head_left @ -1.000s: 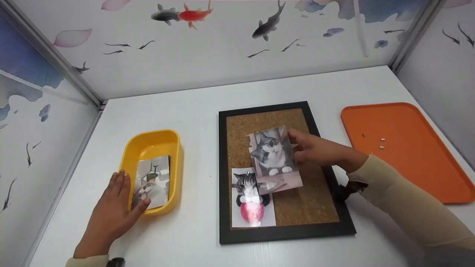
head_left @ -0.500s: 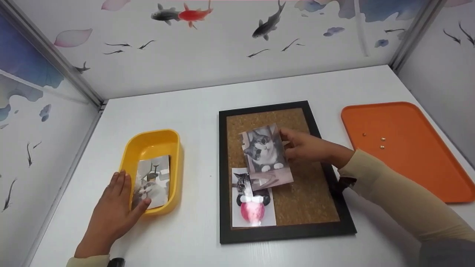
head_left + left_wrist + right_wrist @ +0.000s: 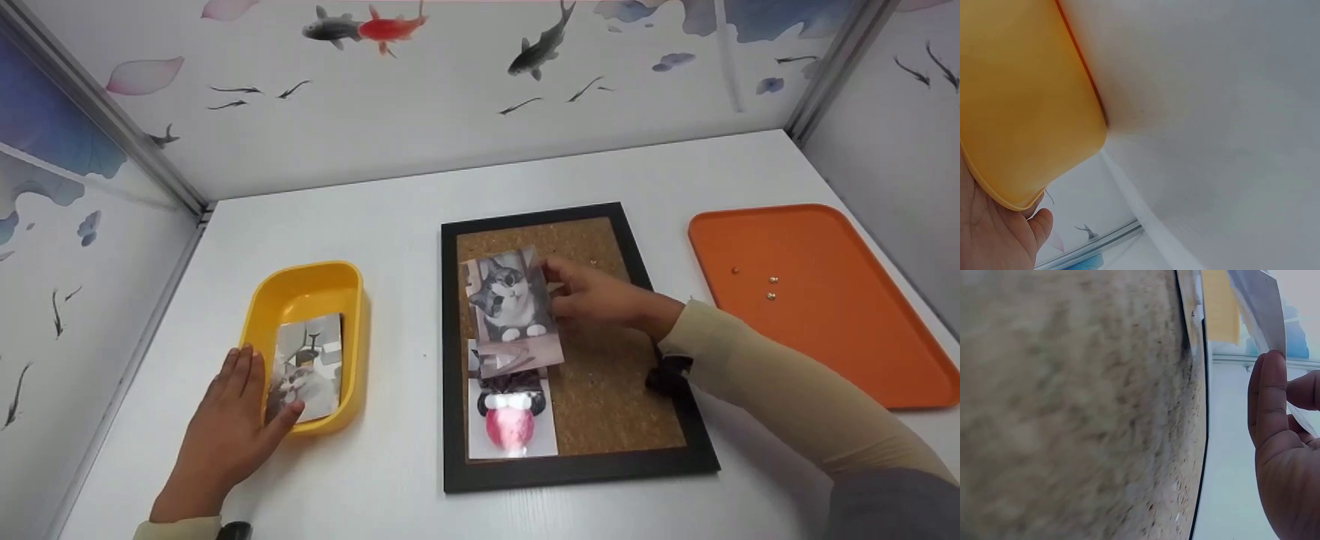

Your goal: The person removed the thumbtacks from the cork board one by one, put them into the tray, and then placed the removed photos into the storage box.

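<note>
Grey cat pic (image 3: 514,311) pinched in R hand (image 3: 600,298) over corkbd (image 3: 615,401); L hand (image 3: 232,431) on tub (image 3: 330,279), fingers tog.

Beyond the white table (image 3: 405,217), the far wall (image 3: 420,135) bears 1 red fish (image 3: 391,28), dark fish (image 3: 541,51) and, at left, 2 pink petals (image 3: 146,76); metal posts (image 3: 836,75) edge it left and right.

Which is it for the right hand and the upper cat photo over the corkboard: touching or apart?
Touching: the right wrist view shows the right hand pinching the cat photo between thumb and fingers.
</note>
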